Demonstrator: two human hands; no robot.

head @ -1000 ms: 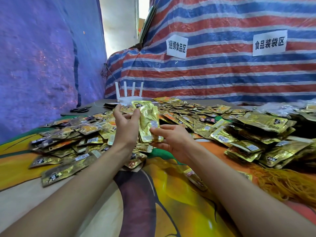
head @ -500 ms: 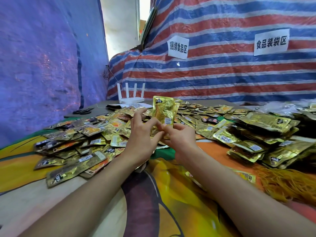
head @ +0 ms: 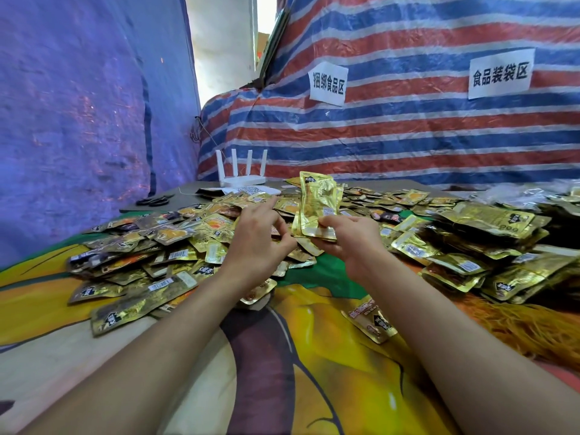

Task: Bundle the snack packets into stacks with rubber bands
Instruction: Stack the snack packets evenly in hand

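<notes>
Loose packets [head: 163,240] heaped all round, router [head: 241,180] behind.
Right hand [head: 354,243] pinches upright gold stack [head: 318,202] — left hand [head: 257,246] fingers loose, apart.

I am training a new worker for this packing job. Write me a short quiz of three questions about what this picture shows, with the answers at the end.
1. Which hand grips the upright stack of gold foil snack packets? A) the left B) the right C) neither
2. True or false: the white plastic router with four antennas stands farther from the person than the held stack.
3. Fill in: the heap of orange rubber bands lies on the person's ____ side.
Key: 1 B, the right hand; 2 true; 3 right.
</notes>
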